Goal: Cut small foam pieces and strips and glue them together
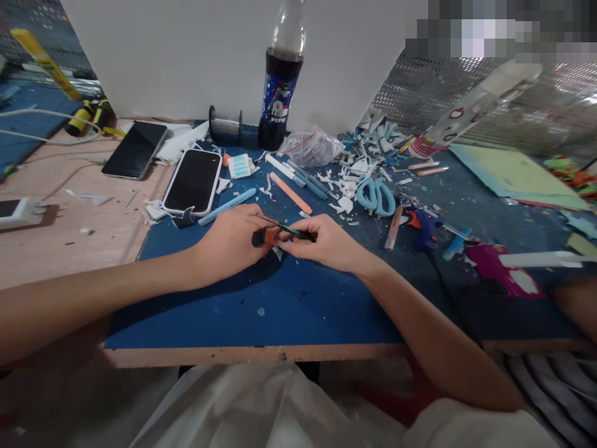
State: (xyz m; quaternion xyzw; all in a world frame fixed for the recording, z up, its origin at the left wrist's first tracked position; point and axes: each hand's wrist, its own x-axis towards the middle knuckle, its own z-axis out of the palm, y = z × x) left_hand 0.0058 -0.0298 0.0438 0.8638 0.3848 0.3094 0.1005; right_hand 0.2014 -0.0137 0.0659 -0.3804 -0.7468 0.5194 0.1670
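Note:
My left hand is closed around a small orange and black piece, partly hidden by the fingers. From the right, my right hand pinches a slim dark tool with a greenish sheen. Its thin, pointed end reaches left over the orange piece, close to the left fingers; whether it is tweezers or a craft knife I cannot make out. Both hands meet just above the blue mat. Beyond them lie a light blue marker and an orange marker.
Two phones lie at the left. A Pepsi bottle stands at the back beside a wire spool. Paper scraps, blue-handled scissors and a blue glue gun lie right. Another person's arm shows at the right edge.

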